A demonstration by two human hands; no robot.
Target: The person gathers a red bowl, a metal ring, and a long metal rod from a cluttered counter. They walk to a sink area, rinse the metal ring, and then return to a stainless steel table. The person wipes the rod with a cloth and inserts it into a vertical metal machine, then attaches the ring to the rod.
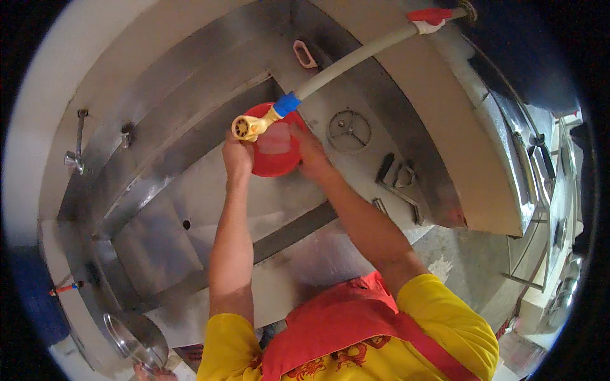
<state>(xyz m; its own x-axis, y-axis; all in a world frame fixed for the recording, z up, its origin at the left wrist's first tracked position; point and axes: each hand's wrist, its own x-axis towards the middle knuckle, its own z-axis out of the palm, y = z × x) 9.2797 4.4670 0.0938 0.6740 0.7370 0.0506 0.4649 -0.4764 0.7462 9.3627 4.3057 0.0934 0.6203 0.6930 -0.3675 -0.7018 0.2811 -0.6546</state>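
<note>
- Red bowl [274,166]: within the two-handed grip, over the sink [210,181], which presumably catches spills.
- Left hand [237,156]: closed on the left rim, fingertips hidden.
- Right hand [310,151]: closed on the opposite rim, blurred; two-sided support probably steadies the bowl.
- Yellow tap [256,126]: above the grip, ending the pipe [351,58].

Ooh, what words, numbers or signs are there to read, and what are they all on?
No words, numbers or signs can be read here.
Yellow shirt: a red printed design, with no letters I can make out.
Red bowl: no lettering shows.
Yellow nozzle: any small marks are too blurred to read.
</note>
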